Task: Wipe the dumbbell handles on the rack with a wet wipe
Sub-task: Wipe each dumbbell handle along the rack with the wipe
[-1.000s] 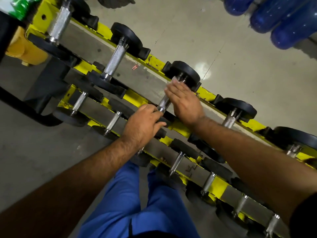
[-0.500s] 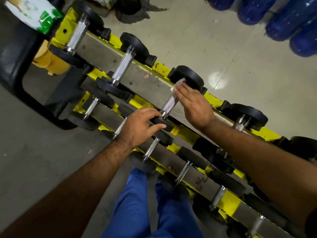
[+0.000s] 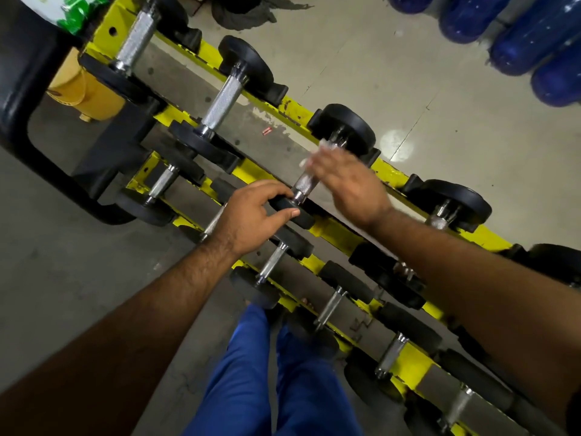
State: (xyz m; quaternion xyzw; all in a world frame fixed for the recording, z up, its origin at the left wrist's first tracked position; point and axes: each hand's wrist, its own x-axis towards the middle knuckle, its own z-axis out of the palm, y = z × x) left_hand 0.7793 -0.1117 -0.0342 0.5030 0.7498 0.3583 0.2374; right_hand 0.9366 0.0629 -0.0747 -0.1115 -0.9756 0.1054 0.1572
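Your right hand (image 3: 352,187) sits over the far half of the dumbbell handle (image 3: 304,183), w/ a white wet wipe (image 3: 327,148) sticking out past the fingertips, up near the far weight plate (image 3: 344,129). Hand is motion-blurred, so can't tell for sure if the fingers are curled round the wipe or just lying flat on it; the wipe is under them, against the handle.

Your left hand (image 3: 251,215) grips the near weight plate (image 3: 292,210) of that same dumbbell: fingers curled over the top edge, thumb on the near side. Bare knurled metal shows btwn the two hands.

That dumbbell lies across the upper tier of the yellow rack (image 3: 339,231), third along from the left end. Two more dumbbells (image 3: 221,102) sit to its left on the same tier, another to its right. Lower tier (image 3: 405,357), nearer you, holds a row of smaller dumbbells (image 3: 330,306).

Blue trouser legs (image 3: 270,372) at bottom centre. Big blue water bottles (image 3: 534,36) lie on the floor top right. Dark rag (image 3: 245,9) on the floor beyond the rack, top centre. Green-and-white packet (image 3: 67,11) at top left corner.
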